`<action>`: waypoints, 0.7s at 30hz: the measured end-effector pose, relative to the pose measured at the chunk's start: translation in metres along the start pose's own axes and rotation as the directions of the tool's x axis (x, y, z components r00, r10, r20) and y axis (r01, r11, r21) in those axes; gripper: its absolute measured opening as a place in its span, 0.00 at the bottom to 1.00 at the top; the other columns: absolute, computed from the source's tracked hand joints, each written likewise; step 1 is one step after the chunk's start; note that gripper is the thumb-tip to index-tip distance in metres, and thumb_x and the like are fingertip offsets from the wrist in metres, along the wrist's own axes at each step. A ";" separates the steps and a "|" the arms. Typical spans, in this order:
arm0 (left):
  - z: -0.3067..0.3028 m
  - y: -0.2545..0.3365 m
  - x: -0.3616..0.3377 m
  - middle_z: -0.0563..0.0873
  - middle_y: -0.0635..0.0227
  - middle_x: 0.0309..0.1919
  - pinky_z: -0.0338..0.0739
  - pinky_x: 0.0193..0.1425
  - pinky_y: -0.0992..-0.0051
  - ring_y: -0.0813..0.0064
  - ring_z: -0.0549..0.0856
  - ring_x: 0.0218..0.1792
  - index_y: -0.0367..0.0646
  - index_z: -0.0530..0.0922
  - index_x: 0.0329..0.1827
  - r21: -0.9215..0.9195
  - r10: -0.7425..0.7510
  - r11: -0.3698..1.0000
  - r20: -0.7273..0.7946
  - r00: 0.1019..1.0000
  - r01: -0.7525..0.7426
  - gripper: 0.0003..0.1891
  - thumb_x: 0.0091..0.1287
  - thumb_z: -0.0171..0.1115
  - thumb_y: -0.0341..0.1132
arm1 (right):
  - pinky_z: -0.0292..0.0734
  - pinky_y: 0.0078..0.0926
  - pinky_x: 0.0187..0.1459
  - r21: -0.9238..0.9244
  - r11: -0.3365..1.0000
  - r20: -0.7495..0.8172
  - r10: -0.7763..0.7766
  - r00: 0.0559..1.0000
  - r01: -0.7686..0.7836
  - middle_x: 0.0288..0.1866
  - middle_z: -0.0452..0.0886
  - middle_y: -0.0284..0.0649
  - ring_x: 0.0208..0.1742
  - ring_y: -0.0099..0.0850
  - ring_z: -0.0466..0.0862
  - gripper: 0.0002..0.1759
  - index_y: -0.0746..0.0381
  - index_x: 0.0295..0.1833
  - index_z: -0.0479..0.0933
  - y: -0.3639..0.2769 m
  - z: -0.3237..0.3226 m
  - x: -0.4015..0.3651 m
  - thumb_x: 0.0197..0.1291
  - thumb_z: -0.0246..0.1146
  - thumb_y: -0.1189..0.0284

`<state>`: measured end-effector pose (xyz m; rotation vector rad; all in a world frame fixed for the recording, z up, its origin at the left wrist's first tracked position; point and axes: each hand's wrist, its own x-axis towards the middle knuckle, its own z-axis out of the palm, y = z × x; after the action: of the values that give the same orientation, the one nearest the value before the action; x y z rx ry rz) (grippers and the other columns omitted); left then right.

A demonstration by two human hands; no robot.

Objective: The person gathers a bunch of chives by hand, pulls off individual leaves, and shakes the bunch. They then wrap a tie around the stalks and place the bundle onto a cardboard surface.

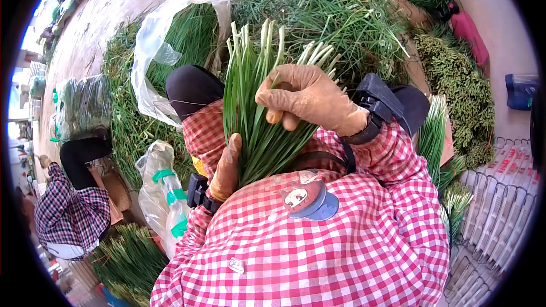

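A bunch of garlic chives point(250, 91) with long flat green leaves and pale cut ends stands in front of my chest, the pale ends pointing away from me. My left hand point(226, 167), in a tan glove, grips the leafy part from the left; its thumb shows and its other fingers are hidden behind the leaves. My right hand point(310, 99), also gloved, is over the right side of the bunch with thumb and fingers closed in a pinch. What is between those fingertips, if anything, cannot be made out.
A heap of loose green leaves point(324, 17) lies ahead, beside an open clear plastic bag point(151, 51) of greens. Another person in a checked shirt point(74, 210) sits at left. Rolled plastic with green tape point(165, 187) is near my left. Crates point(495, 199) stand at right.
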<state>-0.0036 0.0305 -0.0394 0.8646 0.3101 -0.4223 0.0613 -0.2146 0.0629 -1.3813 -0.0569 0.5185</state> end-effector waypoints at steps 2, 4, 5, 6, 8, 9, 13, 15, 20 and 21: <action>0.002 0.001 0.003 0.83 0.64 0.51 0.79 0.53 0.69 0.71 0.83 0.48 0.40 0.73 0.63 -0.020 -0.010 1.000 0.007 1.000 0.010 0.28 0.72 0.53 0.55 | 0.70 0.11 0.18 -0.001 0.999 -0.070 -0.048 0.996 0.048 0.27 0.84 0.36 0.19 0.15 0.76 0.09 0.63 0.44 0.80 -0.021 0.001 -0.009 0.64 0.64 0.69; 0.003 0.000 0.006 0.83 0.64 0.51 0.79 0.53 0.69 0.70 0.83 0.48 0.40 0.73 0.63 -0.039 -0.024 0.999 0.012 1.000 0.025 0.28 0.72 0.53 0.55 | 0.68 0.10 0.19 -0.102 0.984 -0.242 -0.164 0.956 0.143 0.27 0.84 0.35 0.20 0.16 0.78 0.09 0.62 0.44 0.80 -0.051 -0.007 -0.029 0.65 0.63 0.68; 0.004 -0.001 0.009 0.83 0.64 0.51 0.79 0.53 0.69 0.70 0.83 0.48 0.40 0.73 0.63 -0.046 -0.030 0.998 0.014 0.999 0.031 0.28 0.72 0.53 0.55 | 0.68 0.10 0.19 -0.209 0.957 -0.360 -0.268 0.894 0.202 0.26 0.83 0.35 0.21 0.17 0.79 0.10 0.62 0.45 0.80 -0.063 -0.022 -0.041 0.66 0.63 0.67; 0.005 -0.001 0.009 0.83 0.64 0.51 0.79 0.53 0.69 0.70 0.83 0.48 0.40 0.73 0.63 -0.051 -0.036 0.998 0.017 0.999 0.037 0.28 0.72 0.53 0.55 | 0.70 0.12 0.18 -0.300 0.897 -0.447 -0.433 0.783 0.324 0.28 0.84 0.38 0.20 0.19 0.79 0.10 0.62 0.41 0.79 -0.068 -0.048 -0.051 0.67 0.61 0.67; 0.007 -0.001 0.012 0.83 0.64 0.51 0.79 0.53 0.68 0.70 0.83 0.48 0.40 0.73 0.63 -0.060 -0.048 0.997 0.022 0.999 0.049 0.28 0.72 0.53 0.55 | 0.71 0.15 0.20 -0.577 0.741 -0.585 -0.669 0.459 0.344 0.30 0.85 0.38 0.22 0.18 0.80 0.09 0.62 0.44 0.79 -0.076 -0.088 -0.057 0.66 0.60 0.68; 0.008 -0.001 0.012 0.83 0.64 0.51 0.79 0.53 0.68 0.70 0.83 0.48 0.40 0.73 0.63 -0.061 -0.051 0.997 0.023 0.998 0.052 0.29 0.72 0.53 0.55 | 0.71 0.15 0.22 -0.717 0.661 -0.609 -0.749 0.261 0.221 0.29 0.84 0.36 0.26 0.16 0.81 0.11 0.62 0.50 0.78 -0.079 -0.098 -0.059 0.64 0.60 0.71; 0.011 0.000 0.012 0.83 0.64 0.51 0.80 0.53 0.68 0.70 0.83 0.48 0.40 0.73 0.63 -0.066 -0.060 0.996 0.018 0.998 0.061 0.29 0.72 0.53 0.55 | 0.83 0.29 0.38 -0.560 0.709 -0.765 -0.246 0.595 -0.428 0.36 0.86 0.43 0.30 0.27 0.84 0.13 0.60 0.39 0.83 -0.041 -0.071 -0.069 0.68 0.59 0.64; 0.011 0.001 0.010 0.83 0.64 0.51 0.80 0.53 0.68 0.70 0.83 0.47 0.40 0.73 0.63 -0.055 -0.051 0.997 0.002 0.999 0.051 0.29 0.72 0.53 0.55 | 0.79 0.20 0.33 -0.703 0.706 -0.338 -0.440 0.832 0.088 0.46 0.86 0.41 0.33 0.23 0.82 0.15 0.62 0.47 0.84 0.009 -0.048 -0.068 0.62 0.66 0.63; -0.018 -0.009 0.012 0.83 0.61 0.52 0.83 0.50 0.65 0.67 0.85 0.45 0.41 0.72 0.64 0.089 0.089 0.993 -0.093 0.992 -0.081 0.30 0.72 0.49 0.57 | 0.78 0.32 0.37 -0.783 0.605 -0.162 -0.417 0.894 0.141 0.31 0.81 0.42 0.33 0.33 0.82 0.21 0.67 0.47 0.81 0.048 -0.018 -0.046 0.59 0.68 0.60; -0.016 -0.009 0.010 0.83 0.61 0.52 0.83 0.49 0.66 0.67 0.85 0.45 0.41 0.72 0.64 0.096 0.098 0.991 -0.105 0.990 -0.088 0.30 0.72 0.49 0.57 | 0.78 0.31 0.36 -0.765 0.613 -0.138 -0.457 0.879 0.198 0.31 0.81 0.42 0.32 0.32 0.82 0.18 0.67 0.45 0.81 0.054 -0.020 -0.042 0.58 0.69 0.62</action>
<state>-0.0003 0.0355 -0.0596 0.9898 0.3522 -0.3043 0.0140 -0.2438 0.0191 -2.1868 -0.2820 -0.1011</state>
